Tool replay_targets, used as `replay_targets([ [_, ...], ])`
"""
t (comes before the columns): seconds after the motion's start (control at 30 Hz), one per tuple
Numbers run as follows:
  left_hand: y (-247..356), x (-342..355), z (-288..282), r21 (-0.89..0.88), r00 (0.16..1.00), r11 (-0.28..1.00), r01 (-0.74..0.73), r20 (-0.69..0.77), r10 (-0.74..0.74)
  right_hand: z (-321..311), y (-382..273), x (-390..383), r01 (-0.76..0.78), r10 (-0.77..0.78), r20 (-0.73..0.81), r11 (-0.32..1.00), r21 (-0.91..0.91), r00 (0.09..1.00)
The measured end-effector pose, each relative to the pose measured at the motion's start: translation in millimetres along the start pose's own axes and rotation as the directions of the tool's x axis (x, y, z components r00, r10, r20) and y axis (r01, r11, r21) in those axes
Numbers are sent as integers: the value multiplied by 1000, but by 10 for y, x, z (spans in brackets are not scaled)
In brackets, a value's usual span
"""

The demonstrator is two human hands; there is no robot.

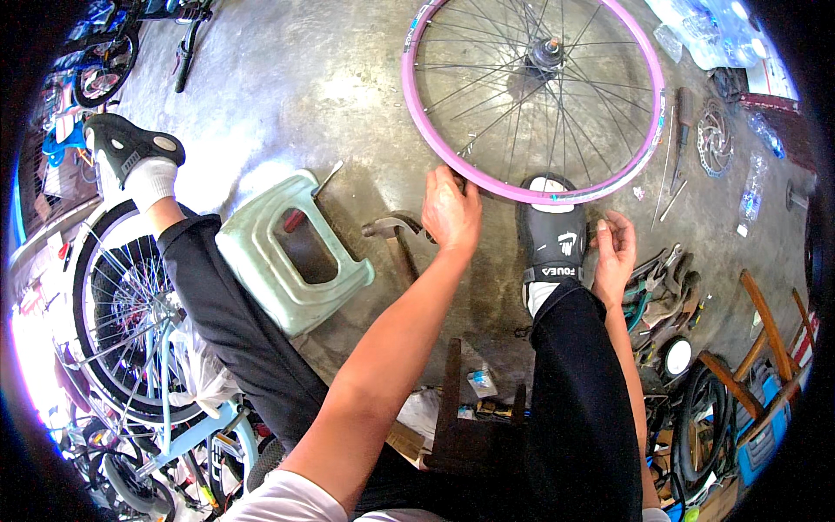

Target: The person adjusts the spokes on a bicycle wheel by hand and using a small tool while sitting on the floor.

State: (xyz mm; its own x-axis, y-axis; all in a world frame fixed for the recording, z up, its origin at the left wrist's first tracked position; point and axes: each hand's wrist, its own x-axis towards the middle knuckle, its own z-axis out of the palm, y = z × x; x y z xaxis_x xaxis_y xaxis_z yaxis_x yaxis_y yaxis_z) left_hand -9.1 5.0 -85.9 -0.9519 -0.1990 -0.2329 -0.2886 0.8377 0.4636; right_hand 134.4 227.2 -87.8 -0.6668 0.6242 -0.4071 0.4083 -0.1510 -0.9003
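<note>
A bicycle wheel without a tyre, with a pink rim (416, 113), thin dark spokes and a dark hub (546, 56), lies on the concrete floor ahead. My left hand (452, 213) is closed at the rim's near left edge, its fingertips partly hidden. The near part of the rim rests over the toe of my right shoe (557, 239). Beside that shoe, to the right, my right hand (615, 252) hangs with loosely curled fingers apart and nothing visible in them. A claw hammer (400, 254) lies just left of my left hand.
A pale green plastic stool (261, 270) stands at left. On the right are a screwdriver (684, 122), a brake disc (716, 143), a plastic bottle (751, 196) and a pile of hand tools (665, 291). A light blue bicycle (196, 439) sits at lower left, a wooden-framed chair (765, 335) at lower right.
</note>
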Motion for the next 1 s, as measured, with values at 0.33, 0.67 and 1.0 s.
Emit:
replay_targets([
  [0.33,-295,-92,-152,33,994,993,-111,19,110,24,-93,-25,-15,16,-36,1000,21,999],
  [0.67,-505,-64,-261,-442,977,879,177,190,-101,35,-170,-33,4,-4,-26,1000,1,1000],
  [1.0,317,-315,-731,-687,826,704,179,494,272,580,-1295,-123,501,-375,495,853,-148,784],
])
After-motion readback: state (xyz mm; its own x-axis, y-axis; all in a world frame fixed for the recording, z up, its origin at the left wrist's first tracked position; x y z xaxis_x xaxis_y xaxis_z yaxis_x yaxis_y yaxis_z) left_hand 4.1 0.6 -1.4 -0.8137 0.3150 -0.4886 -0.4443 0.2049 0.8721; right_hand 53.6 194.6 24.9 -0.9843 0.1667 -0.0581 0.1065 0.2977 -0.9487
